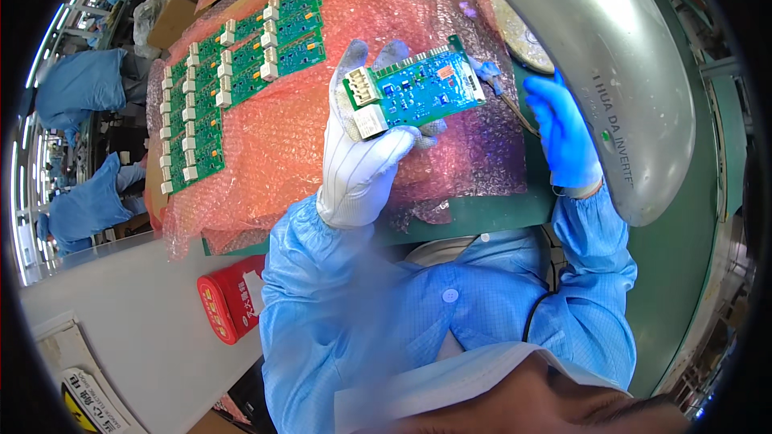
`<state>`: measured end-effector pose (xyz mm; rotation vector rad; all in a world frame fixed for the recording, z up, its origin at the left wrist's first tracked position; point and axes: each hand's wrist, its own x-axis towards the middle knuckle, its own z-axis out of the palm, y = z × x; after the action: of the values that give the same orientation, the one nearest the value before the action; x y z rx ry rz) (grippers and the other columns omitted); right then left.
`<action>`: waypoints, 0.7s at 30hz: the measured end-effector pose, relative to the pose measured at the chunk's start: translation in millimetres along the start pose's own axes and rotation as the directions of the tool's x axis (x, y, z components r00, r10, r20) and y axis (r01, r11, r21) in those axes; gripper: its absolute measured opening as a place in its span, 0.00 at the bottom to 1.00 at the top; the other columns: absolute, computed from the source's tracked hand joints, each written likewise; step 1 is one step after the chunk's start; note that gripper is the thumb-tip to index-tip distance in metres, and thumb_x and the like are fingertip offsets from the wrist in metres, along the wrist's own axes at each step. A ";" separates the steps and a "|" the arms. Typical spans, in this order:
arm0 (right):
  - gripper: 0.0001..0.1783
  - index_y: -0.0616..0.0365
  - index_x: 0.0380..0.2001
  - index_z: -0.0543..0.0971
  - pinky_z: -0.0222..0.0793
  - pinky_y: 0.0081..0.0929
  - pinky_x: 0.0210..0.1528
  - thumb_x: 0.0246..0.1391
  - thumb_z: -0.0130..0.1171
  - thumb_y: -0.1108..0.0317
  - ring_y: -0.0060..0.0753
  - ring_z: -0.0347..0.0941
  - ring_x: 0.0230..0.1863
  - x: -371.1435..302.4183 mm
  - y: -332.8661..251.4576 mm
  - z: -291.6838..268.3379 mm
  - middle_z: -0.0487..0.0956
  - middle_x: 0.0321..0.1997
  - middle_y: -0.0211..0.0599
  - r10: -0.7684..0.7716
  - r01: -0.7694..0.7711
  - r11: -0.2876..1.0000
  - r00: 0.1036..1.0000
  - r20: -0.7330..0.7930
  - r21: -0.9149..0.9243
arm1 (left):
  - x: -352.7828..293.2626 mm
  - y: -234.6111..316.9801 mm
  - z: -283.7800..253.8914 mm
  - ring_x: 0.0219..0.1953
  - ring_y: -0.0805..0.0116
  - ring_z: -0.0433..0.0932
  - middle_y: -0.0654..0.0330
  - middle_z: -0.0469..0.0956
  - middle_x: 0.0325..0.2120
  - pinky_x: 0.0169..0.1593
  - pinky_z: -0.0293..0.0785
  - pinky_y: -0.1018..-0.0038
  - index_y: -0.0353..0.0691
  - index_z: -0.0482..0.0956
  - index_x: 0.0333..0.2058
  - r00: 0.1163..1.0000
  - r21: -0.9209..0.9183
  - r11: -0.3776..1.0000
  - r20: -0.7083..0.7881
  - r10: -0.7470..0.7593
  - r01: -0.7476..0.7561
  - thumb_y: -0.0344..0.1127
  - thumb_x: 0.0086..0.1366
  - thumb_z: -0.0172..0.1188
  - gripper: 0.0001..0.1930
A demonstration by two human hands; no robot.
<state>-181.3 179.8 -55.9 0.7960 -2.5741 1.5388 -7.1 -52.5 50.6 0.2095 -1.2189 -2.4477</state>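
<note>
My left hand (362, 165), in a white glove, is closed round a green circuit board (430, 88) above the bubble wrap. Its thumb lies at the lower edge; fingers show behind the upper edge. White connectors (366, 104) line the board's left end, and blue light glows on its face. My right hand (560, 128), in a blue glove, is to the right of the board and apart from it. Its fingers stretch upward, loosely bent. A thin-handled tool (517, 112) with a blue-lit tip runs between board and right hand; whether the hand touches its handle is unclear.
Several similar boards (241, 60) stand in rows on pink bubble wrap (281, 128) at left. A large silver-grey housing (635, 48) hangs over the right side, close to my right hand. Behind it lies a round dish (515, 28). A red tin (229, 301) sits at lower left.
</note>
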 end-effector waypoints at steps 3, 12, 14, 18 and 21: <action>0.12 0.54 0.43 0.80 0.72 0.33 0.33 0.54 0.64 0.69 0.37 0.78 0.32 2.2 -22.8 15.5 0.79 0.30 0.35 0.019 -0.027 0.998 0.989 0.143 0.053 | -4.9 3.7 -0.6 0.43 0.58 0.79 0.55 0.59 0.66 0.40 0.78 0.69 0.49 0.51 0.69 1.000 0.044 0.999 0.000 0.012 -0.012 0.21 0.49 0.60 0.47; 0.17 0.48 0.44 0.79 0.68 0.39 0.28 0.49 0.57 0.71 0.44 0.75 0.26 19.5 -56.6 16.2 0.76 0.24 0.34 -0.386 0.482 0.766 0.874 0.297 -0.424 | -4.4 8.4 -13.8 0.55 0.55 0.73 0.51 0.60 0.65 0.44 0.78 0.67 0.42 0.53 0.68 0.991 -0.272 0.959 0.120 -0.054 0.085 0.27 0.55 0.58 0.41; 0.19 0.47 0.45 0.79 0.68 0.38 0.29 0.48 0.56 0.74 0.44 0.75 0.28 17.0 -54.4 18.4 0.76 0.26 0.34 -0.387 0.452 0.788 0.892 0.235 -0.418 | -1.6 7.0 -22.7 0.62 0.51 0.67 0.48 0.60 0.65 0.46 0.77 0.63 0.38 0.56 0.66 0.986 -0.335 0.934 0.146 -0.078 0.123 0.29 0.57 0.56 0.37; 0.20 0.46 0.46 0.78 0.70 0.37 0.31 0.48 0.56 0.75 0.45 0.76 0.30 12.4 -76.0 16.8 0.76 0.29 0.36 -0.286 0.314 0.928 0.945 0.156 -0.202 | 4.2 2.1 -32.8 0.64 0.46 0.66 0.41 0.60 0.64 0.45 0.78 0.60 0.34 0.60 0.64 0.963 -0.629 0.731 0.125 -0.239 0.263 0.32 0.58 0.53 0.34; 0.20 0.46 0.46 0.78 0.71 0.39 0.33 0.48 0.57 0.76 0.46 0.77 0.33 12.8 -82.7 15.8 0.76 0.31 0.37 -0.189 0.208 0.974 0.964 0.188 -0.088 | 7.7 1.2 -35.4 0.58 0.46 0.73 0.36 0.69 0.57 0.51 0.78 0.54 0.36 0.70 0.53 0.935 -0.709 0.617 0.192 -0.297 0.342 0.29 0.58 0.53 0.22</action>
<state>-152.1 130.3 7.0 1.1884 -2.5723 1.3166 -3.0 -82.3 30.4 0.1259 -0.1046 -3.0560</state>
